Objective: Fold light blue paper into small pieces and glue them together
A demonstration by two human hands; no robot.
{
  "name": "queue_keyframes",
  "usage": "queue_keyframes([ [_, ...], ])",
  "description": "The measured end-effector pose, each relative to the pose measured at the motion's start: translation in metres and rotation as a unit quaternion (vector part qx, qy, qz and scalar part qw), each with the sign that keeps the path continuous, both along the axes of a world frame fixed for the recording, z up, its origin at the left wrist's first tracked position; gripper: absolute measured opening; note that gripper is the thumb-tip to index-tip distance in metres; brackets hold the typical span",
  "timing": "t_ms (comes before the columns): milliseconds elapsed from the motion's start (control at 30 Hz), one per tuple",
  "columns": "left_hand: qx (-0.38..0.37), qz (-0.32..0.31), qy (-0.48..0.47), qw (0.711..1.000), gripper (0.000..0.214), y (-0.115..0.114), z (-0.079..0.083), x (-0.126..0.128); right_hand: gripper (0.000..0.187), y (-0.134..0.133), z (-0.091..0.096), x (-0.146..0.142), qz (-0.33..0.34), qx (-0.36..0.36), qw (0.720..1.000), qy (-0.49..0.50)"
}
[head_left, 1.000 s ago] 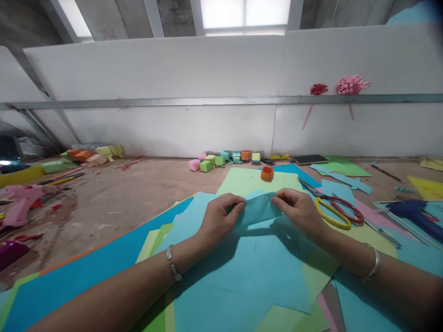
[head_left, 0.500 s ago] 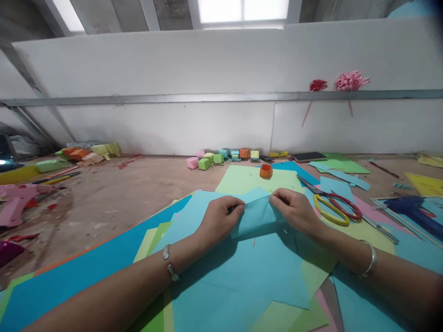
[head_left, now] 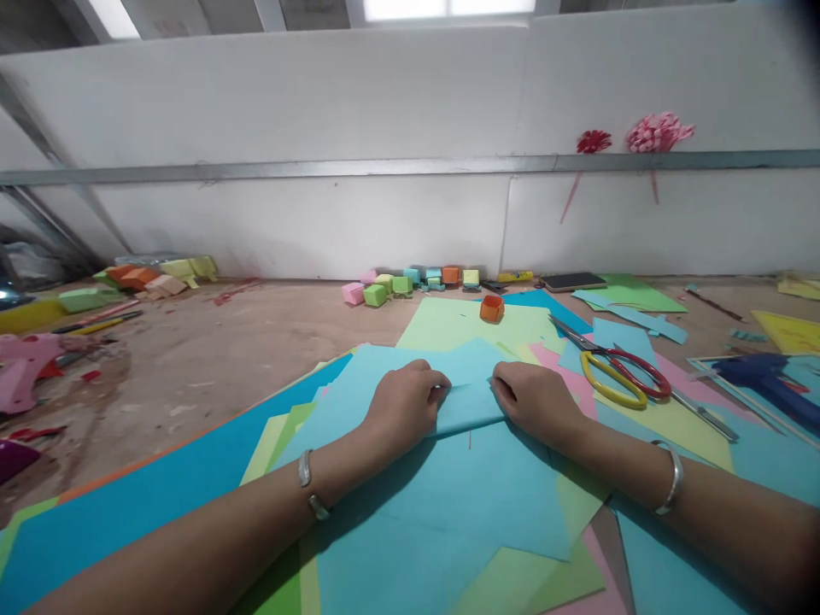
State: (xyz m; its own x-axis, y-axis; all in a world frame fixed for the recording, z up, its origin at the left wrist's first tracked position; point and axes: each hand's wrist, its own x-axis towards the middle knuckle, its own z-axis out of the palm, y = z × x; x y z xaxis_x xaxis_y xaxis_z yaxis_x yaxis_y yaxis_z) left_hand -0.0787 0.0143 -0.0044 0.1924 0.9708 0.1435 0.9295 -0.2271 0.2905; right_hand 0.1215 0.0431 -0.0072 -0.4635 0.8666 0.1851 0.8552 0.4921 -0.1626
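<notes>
**Both grips down, knuckles up**

On my feed, my left grip (head_left: 407,401) and right grip (head_left: 535,397) sit side by side ahead of me, near each other but not touching. Both are palm-down and pressed low, with the fingers curled under and the thumbs pointing inward at each other. My bare forearms reach in from the bottom corners and converge, wrists straight.
</notes>
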Motion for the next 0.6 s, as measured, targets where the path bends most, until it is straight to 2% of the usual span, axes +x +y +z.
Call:
queue_keyframes([
  [200,0.014,-0.010,0.015,1.000,0.023,0.000,0.001,0.001,0.022,0.000,0.001,-0.005,-0.017,0.013,0.996,-0.090],
  [300,0.012,-0.044,0.040,0.998,0.024,0.001,0.002,0.001,0.021,-0.001,0.002,-0.007,-0.020,0.011,0.993,-0.116],
  [400,0.064,-0.110,0.074,0.989,0.025,0.004,0.003,0.000,0.019,-0.003,0.003,-0.008,-0.028,0.010,0.991,-0.128],
  [467,0.087,-0.190,0.088,0.974,0.035,0.007,0.003,-0.002,0.016,-0.003,0.003,-0.009,-0.039,0.011,0.991,-0.130],
  [533,0.072,-0.268,0.093,0.956,0.045,0.010,0.005,-0.005,0.015,-0.003,0.003,-0.010,-0.053,0.012,0.990,-0.127],
  [600,0.041,-0.305,0.083,0.948,0.046,0.011,0.008,-0.008,0.016,-0.002,0.003,-0.010,-0.063,0.009,0.991,-0.121],
])
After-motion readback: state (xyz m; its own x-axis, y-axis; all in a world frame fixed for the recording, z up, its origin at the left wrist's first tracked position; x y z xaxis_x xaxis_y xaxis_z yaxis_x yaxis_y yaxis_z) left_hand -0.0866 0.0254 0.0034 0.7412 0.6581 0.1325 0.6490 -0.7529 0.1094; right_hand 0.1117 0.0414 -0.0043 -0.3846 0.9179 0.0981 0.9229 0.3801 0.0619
